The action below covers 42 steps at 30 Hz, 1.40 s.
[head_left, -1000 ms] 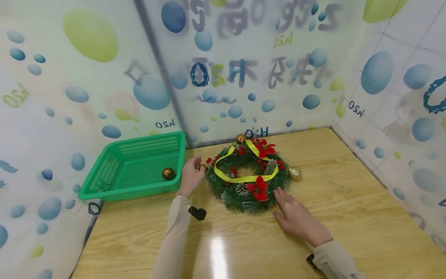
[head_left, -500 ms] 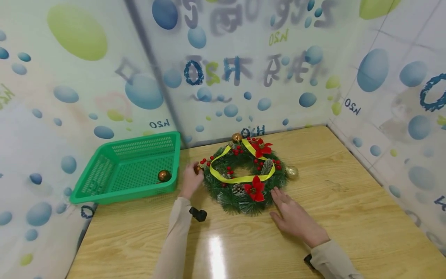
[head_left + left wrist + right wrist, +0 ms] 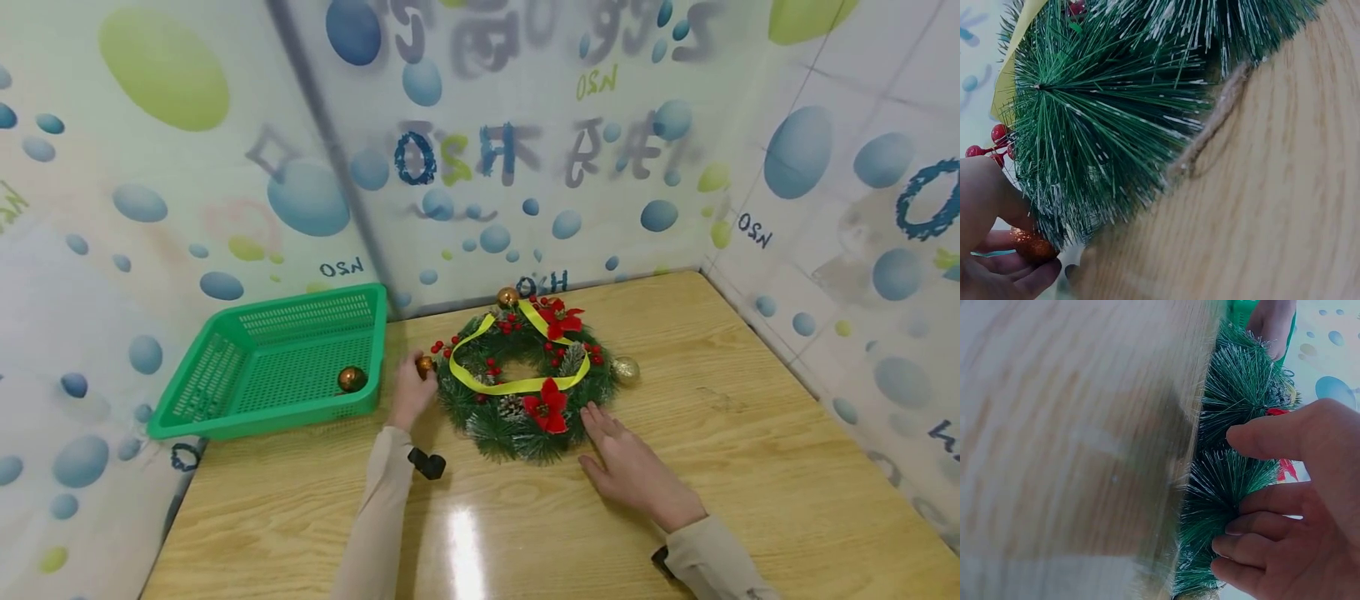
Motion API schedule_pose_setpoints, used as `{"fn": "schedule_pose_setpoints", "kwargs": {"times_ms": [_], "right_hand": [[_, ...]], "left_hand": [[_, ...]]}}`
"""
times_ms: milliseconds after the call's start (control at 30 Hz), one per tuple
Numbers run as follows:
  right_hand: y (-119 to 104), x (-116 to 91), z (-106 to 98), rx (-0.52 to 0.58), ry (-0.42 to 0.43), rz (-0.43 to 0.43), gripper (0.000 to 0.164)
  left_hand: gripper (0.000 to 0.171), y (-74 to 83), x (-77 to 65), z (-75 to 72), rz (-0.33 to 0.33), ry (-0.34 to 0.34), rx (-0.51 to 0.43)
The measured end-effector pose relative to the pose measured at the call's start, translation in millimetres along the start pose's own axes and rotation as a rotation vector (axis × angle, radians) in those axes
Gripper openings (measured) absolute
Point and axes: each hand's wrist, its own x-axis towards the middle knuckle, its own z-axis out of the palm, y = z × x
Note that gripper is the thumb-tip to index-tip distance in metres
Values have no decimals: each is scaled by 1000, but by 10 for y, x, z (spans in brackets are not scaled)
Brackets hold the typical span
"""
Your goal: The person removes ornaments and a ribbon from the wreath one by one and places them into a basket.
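Note:
A green wreath (image 3: 487,429) lies on the wooden table, dressed with a yellow ribbon (image 3: 517,387), red flowers, red berries and pinecones. At its left edge my left hand (image 3: 409,396) holds a copper glitter ball (image 3: 1034,245) between thumb and fingers, right against the needles. Across the wreath, at the lower right, my right hand (image 3: 637,471) lies with extended fingers touching the outer greenery (image 3: 1229,481). A second copper ball (image 3: 507,297) sits at the wreath's back edge, and a gold ball (image 3: 626,370) at its right edge.
A green plastic basket (image 3: 262,427) stands to the left, close beside my left hand, with one dark copper ball (image 3: 352,379) in it. Patterned curtain-like walls (image 3: 465,233) rise behind the table (image 3: 540,533) and along both sides.
The left hand's fingers have come lower and closer around the copper ball at the wreath's left edge. The right hand stays against the wreath. The head view has shifted slightly.

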Motion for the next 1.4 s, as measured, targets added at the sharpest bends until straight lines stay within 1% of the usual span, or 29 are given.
{"fn": "schedule_pose_setpoints", "kwargs": {"times_ms": [100, 233, 433, 667, 867, 1033, 1133, 1300, 1400], "right_hand": [[-11, 0, 7, 7, -5, 2, 64], [-17, -1, 11, 9, -11, 2, 65], [-2, -2, 26, 13, -7, 8, 66], [8, 6, 51, 8, -12, 12, 68], [8, 6, 46, 7, -3, 3, 67], [22, -2, 34, 7, 20, -6, 65], [19, -5, 32, 5, 27, -14, 64], [7, -12, 21, 7, 22, -12, 64], [-2, -15, 11, 11, 24, -8, 64]], "left_hand": [[49, -10, -15, -8, -5, 3, 4], [46, -6, -25, -28, 7, 11, 14], [46, 73, -50, -74, 37, 21, 10], [45, 147, -103, -128, 49, 24, 24], [45, 220, -160, -179, 57, 27, -1], [45, 270, -167, -181, 63, 42, -16], [45, 275, -172, -189, 73, 51, -21], [45, 288, -178, -210, 67, 48, -26], [44, 310, -185, -227, 66, 61, -33]]}}
